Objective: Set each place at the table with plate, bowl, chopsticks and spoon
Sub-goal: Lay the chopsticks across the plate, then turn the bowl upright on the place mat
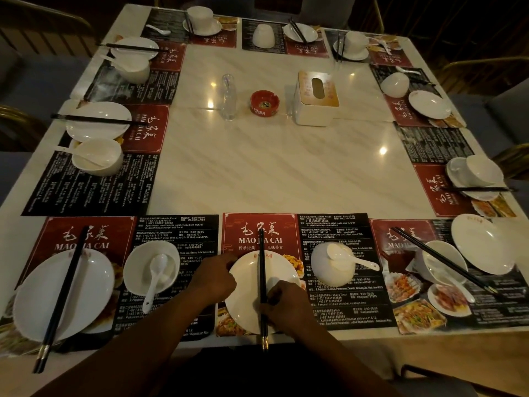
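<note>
White plate (246, 285), glossy and round, lies on the middle placemat (252, 224) at the table's (257, 167) near edge, black chopsticks (261, 270) straight across it; left hand (214, 279) holds its rim, right hand (283, 305) pinches the chopsticks.

white plate (245, 306), black chopsticks (262, 272) across it

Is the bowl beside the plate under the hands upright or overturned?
Overturned: the bowl shows its rounded outside, no hollow; a spoon lies on top.
</note>
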Motion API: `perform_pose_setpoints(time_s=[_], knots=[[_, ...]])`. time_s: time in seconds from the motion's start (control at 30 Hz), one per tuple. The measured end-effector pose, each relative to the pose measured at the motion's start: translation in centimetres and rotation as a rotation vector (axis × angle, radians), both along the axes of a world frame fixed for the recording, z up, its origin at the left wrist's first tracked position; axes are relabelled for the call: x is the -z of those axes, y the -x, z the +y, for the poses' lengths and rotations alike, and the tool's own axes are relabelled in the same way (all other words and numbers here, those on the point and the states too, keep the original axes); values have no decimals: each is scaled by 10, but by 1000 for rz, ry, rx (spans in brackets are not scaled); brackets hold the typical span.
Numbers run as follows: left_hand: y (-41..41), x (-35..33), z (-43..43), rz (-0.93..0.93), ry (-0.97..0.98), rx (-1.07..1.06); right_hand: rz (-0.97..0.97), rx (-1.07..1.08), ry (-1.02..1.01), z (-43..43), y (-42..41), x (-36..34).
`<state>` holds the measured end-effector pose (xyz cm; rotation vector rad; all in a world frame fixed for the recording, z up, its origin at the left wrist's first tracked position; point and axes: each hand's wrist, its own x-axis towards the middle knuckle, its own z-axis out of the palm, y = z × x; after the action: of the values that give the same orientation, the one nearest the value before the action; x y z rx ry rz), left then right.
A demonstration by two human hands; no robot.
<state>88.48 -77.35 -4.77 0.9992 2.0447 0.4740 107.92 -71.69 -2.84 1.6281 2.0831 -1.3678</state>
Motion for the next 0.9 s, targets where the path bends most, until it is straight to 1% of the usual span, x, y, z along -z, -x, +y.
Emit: perform_pose_setpoints(time_s=[0.27, 0.33, 0.43, 0.5, 0.57, 0.63, 0.67, 0.77, 0.83, 0.9], knots=[[-1, -4, 1, 38, 4, 16, 7, 24, 11, 1, -1, -3], [0, -7, 2, 91, -23, 13, 16, 7, -84, 6, -3, -11], [-2, -15, 8, 175, -108, -4, 122, -13, -232, 26, -18, -28], [-6, -22, 14, 216, -186, -10, 166, 12, -368, 50, -37, -42], [-12, -30, 23, 247, -255, -2, 125, 50, -558, 77, -61, -55], [-22, -36, 33, 244, -323, 8, 22, 36, -685, 105, -85, -60], [-28, -38, 38, 229, -350, 13, -39, -1, -703, 116, -97, -60], [-47, -44, 53, 200, -372, 28, -178, -173, -628, 137, -120, -55], [-59, -46, 62, 200, -370, 40, -205, -274, -575, 144, -126, -47], [-71, -47, 71, 203, -348, 55, -192, -306, -509, 147, -130, -41]])
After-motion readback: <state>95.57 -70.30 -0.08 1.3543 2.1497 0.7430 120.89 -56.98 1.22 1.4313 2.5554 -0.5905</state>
